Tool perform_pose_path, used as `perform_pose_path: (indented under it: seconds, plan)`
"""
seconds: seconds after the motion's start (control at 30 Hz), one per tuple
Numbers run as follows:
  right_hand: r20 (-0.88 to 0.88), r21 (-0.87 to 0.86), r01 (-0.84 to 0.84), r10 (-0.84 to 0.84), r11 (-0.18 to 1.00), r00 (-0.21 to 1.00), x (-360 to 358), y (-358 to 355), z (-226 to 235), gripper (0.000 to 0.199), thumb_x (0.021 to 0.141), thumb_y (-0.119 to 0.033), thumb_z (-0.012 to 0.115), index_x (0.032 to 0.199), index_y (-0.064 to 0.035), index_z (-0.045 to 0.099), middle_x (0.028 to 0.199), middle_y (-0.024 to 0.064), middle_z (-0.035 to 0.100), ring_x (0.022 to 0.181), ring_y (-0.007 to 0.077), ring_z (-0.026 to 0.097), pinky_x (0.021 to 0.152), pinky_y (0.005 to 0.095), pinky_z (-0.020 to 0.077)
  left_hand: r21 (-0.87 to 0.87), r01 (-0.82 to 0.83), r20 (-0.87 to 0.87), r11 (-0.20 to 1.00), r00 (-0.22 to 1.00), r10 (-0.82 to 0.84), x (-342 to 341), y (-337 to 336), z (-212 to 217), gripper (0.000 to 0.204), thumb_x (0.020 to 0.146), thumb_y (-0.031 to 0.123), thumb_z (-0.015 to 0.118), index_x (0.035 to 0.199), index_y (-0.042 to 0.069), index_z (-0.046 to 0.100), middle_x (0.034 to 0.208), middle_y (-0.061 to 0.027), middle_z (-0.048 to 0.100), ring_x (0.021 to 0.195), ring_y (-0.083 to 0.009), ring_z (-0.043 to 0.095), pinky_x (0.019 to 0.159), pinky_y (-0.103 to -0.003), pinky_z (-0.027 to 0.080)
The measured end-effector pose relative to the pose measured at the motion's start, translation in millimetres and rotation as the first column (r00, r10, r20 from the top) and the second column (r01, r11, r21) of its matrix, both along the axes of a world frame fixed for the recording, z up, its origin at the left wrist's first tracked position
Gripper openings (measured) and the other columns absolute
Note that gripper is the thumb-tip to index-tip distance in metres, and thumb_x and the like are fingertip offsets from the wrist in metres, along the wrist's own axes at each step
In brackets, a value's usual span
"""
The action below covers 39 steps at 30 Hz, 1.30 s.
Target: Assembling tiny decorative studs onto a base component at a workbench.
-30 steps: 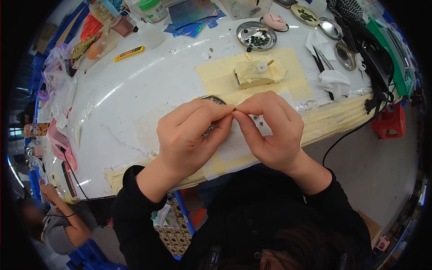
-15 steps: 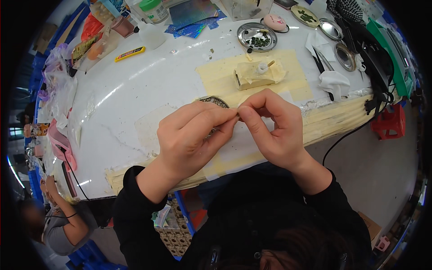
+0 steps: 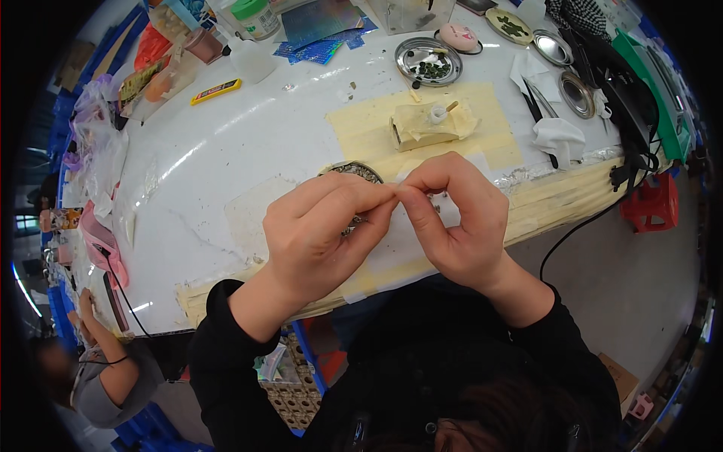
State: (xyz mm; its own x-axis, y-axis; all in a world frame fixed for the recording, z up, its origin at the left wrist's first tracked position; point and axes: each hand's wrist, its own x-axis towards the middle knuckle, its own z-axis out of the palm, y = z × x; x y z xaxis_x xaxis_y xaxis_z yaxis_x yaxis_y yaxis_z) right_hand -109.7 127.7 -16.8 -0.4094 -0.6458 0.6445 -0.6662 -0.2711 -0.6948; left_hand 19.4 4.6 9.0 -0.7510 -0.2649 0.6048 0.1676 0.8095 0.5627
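Observation:
My left hand (image 3: 320, 222) and my right hand (image 3: 463, 218) meet fingertip to fingertip above the near part of the table. Both are closed in a pinch, thumb against forefinger. Whatever is between the fingertips is too small to make out. Partly hidden behind my left hand lies a round dish (image 3: 355, 170) of small greyish pieces. A few tiny dark bits (image 3: 437, 202) show on the white sheet (image 3: 388, 260) beneath my hands. Beyond them stands a tape-wrapped block (image 3: 429, 134) with a small white cup (image 3: 438, 113) and a short stick (image 3: 452, 107) on it.
A metal plate (image 3: 410, 73) of dark green pieces lies at the back, and tweezers (image 3: 544, 102) at the right. A yellow cutter knife (image 3: 216, 92) lies at the left. Plastic bags (image 3: 98, 143) crowd the left edge. Another person's arm (image 3: 113, 369) shows at lower left.
My right hand has shifted and turned slightly, its fingertips pressing closer to the left ones. Tiny bits on the sheet now show beside the right thumb. My left hand stays nearly still.

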Motion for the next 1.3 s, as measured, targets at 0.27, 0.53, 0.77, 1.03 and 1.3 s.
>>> perform_pose_path:
  seconds: [0.27,0.53,0.77,1.03,1.3]
  plan:
    - [0.495,0.007,-0.259,0.222,0.966,0.840,-0.7,1.6,-2.5,0.010,0.089,-0.008,0.069,0.092,-0.0012,0.061,0.082,0.0043,0.063,0.071,0.0110,0.060,0.063,0.0251,0.0500,0.115,0.017,0.010,0.993,1.000,-0.018,0.8,-1.0,-0.1,0.015,0.075,-0.008,0.073,0.088,-0.001,0.070,0.078,-0.0095,0.069,0.068,-0.0167,0.066,0.061,-0.026,0.050]
    - [0.845,-0.168,-0.507,0.388,0.845,0.367,-0.5,7.3,4.8,0.017,0.100,-0.019,0.058,0.099,-0.0014,0.059,0.092,0.0009,0.060,0.085,0.0076,0.058,0.078,0.0241,0.0499,0.291,0.195,-0.046,0.937,0.981,-0.190,1.4,-10.4,-2.2,0.020,0.074,-0.010,0.074,0.092,-0.002,0.071,0.080,-0.0106,0.069,0.072,-0.0171,0.065,0.064,-0.026,0.049]
    - [0.454,0.017,-0.179,0.152,0.984,0.878,2.4,2.0,-2.2,0.010,0.088,-0.007,0.068,0.091,-0.0026,0.060,0.086,0.0049,0.060,0.079,0.0146,0.060,0.068,0.0276,0.0505,0.032,0.033,-0.031,0.999,0.999,-0.032,-1.3,-3.9,-2.0,0.018,0.074,-0.008,0.074,0.090,-0.001,0.071,0.078,-0.0098,0.069,0.069,-0.0164,0.066,0.061,-0.025,0.050]
    - [-0.004,-0.058,-0.053,0.052,0.997,0.999,0.7,-4.6,1.8,0.010,0.083,0.000,0.069,0.089,-0.0012,0.061,0.082,0.0093,0.062,0.071,0.0205,0.063,0.063,0.0285,0.0510,0.067,-0.048,0.006,0.997,0.999,0.047,-1.4,-0.6,-3.2,0.015,0.073,-0.006,0.074,0.086,0.000,0.070,0.075,-0.0085,0.067,0.063,-0.0157,0.066,0.057,-0.024,0.052]
    - [0.645,-0.015,-0.222,0.179,0.975,0.743,4.6,0.6,-1.8,0.012,0.094,-0.005,0.060,0.104,0.0010,0.059,0.088,0.0050,0.066,0.080,0.0102,0.065,0.070,0.0245,0.0537,0.117,0.017,-0.018,0.993,1.000,-0.015,-2.5,-1.8,-0.1,0.012,0.075,-0.005,0.075,0.084,0.000,0.070,0.075,-0.0080,0.068,0.063,-0.0143,0.067,0.057,-0.024,0.052]
